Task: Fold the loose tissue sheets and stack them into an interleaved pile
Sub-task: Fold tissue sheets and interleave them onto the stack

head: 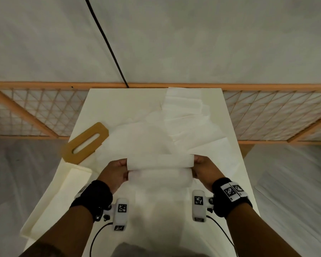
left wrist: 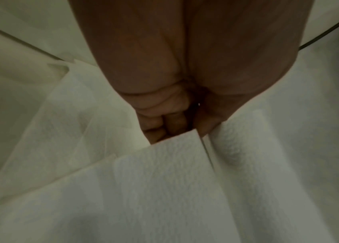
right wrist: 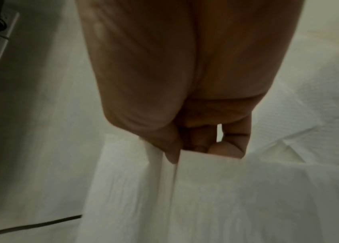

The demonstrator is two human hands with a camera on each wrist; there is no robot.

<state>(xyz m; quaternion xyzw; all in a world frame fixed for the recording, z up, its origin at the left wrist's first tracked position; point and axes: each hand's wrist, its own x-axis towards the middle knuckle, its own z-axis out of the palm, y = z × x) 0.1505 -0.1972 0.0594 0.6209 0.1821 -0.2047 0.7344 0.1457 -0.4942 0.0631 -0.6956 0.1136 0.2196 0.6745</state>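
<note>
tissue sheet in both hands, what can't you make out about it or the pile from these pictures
- Head view: the tissue sheet hides the fingers of the left hand and right hand beneath it.
- Head view: the lower sheet is motion-blurred, so its layer count cannot be told.
- Head view: the loose tissues overlap, white on white table; number unclear.
- Both wrist views: dim; the sheet runs off the bottom edge.

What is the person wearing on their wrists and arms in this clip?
Both forearms are bare, with no sleeves. Each wrist carries a black band with a white camera module mounted on it, marked with black-and-white square tags. Thin black cables trail from the modules.
</note>
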